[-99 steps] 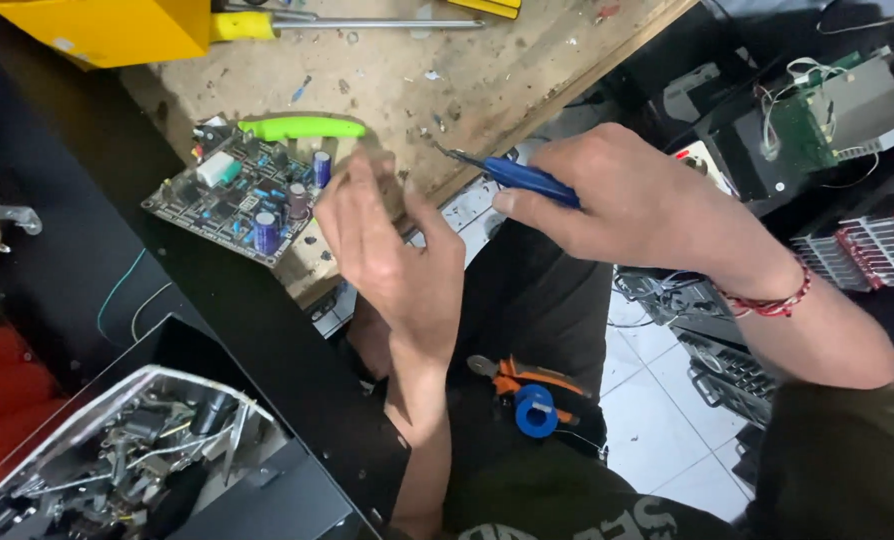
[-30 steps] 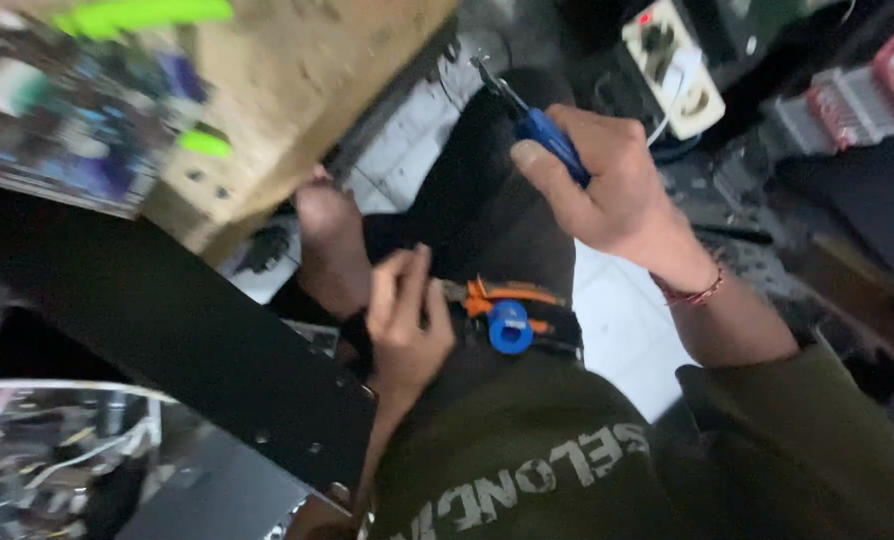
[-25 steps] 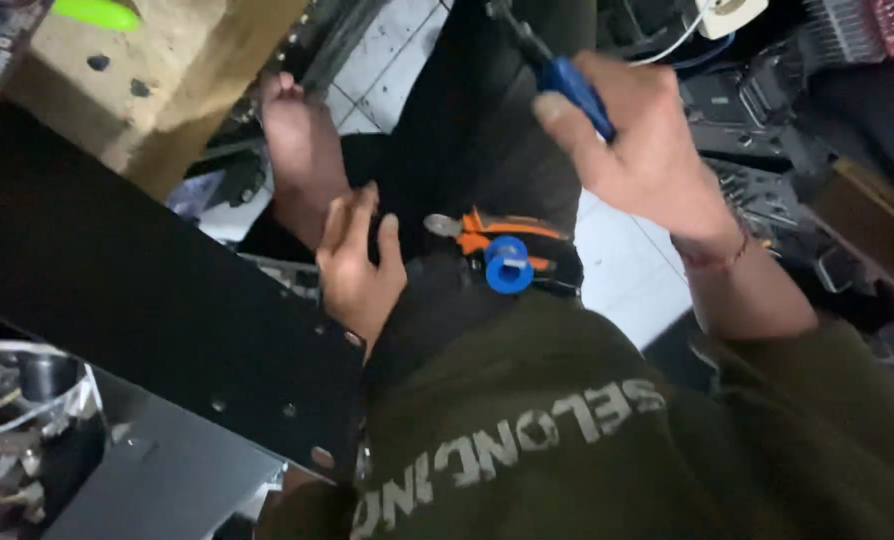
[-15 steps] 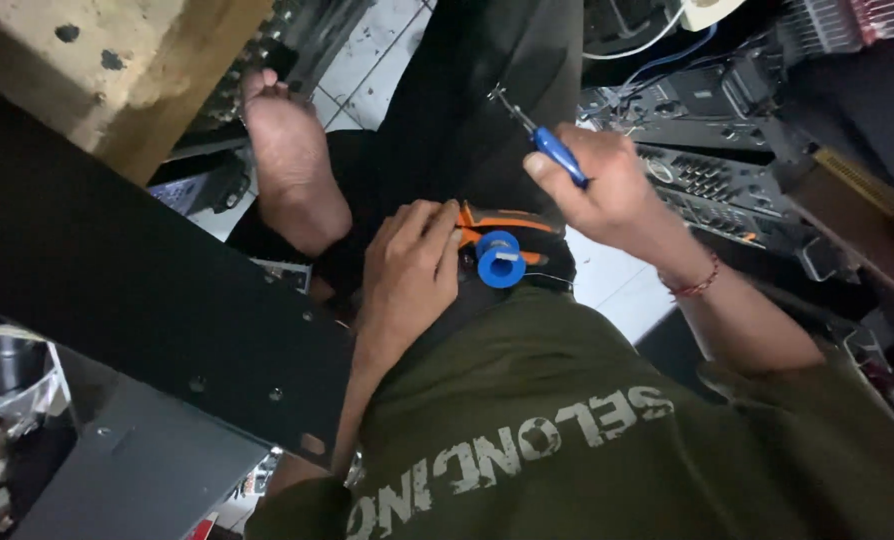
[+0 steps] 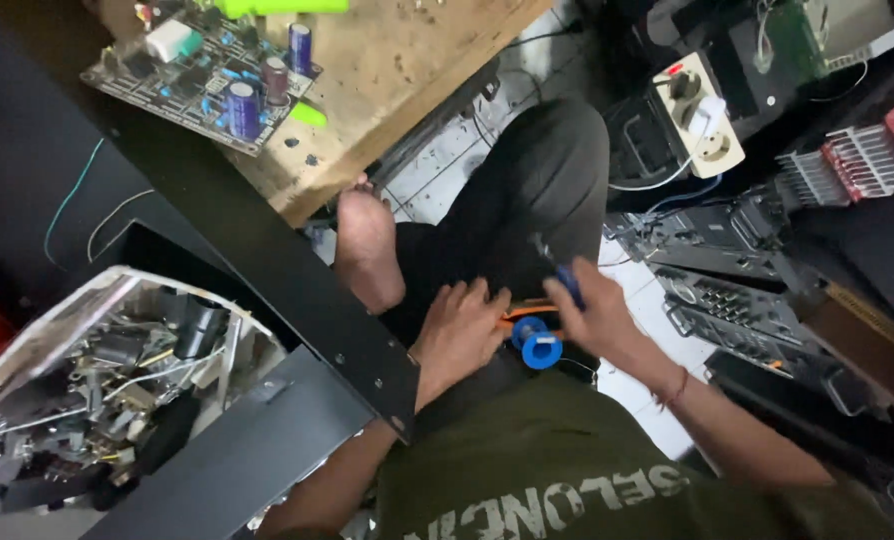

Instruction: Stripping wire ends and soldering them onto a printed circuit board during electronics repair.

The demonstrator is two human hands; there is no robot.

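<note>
A blue spool (image 5: 539, 343) is seen lying on the lap, and everything else is placed from it. The left hand (image 5: 462, 335) is laid flat just to the left of the spool, fingers spread and slack, with nothing gripped; its fingertips are pointed toward an orange-handled tool (image 5: 527, 312) that is lodged just above the spool and partly hidden by both hands. The long axis of that tool is run roughly left to right, from the left fingertips toward the right palm. The right hand (image 5: 599, 318) is held just to the right of the spool and slightly above it, closed around a blue-handled screwdriver (image 5: 557, 268) whose shaft is pointed up and to the left, away from the spool. Of the two, the left hand is judged the freer, and both are about equally near the spool. A bare foot (image 5: 369, 245) is rested well to the left of the spool, and a circuit board (image 5: 207, 70) is set far up and to the left on a wooden bench (image 5: 417, 70).
</note>
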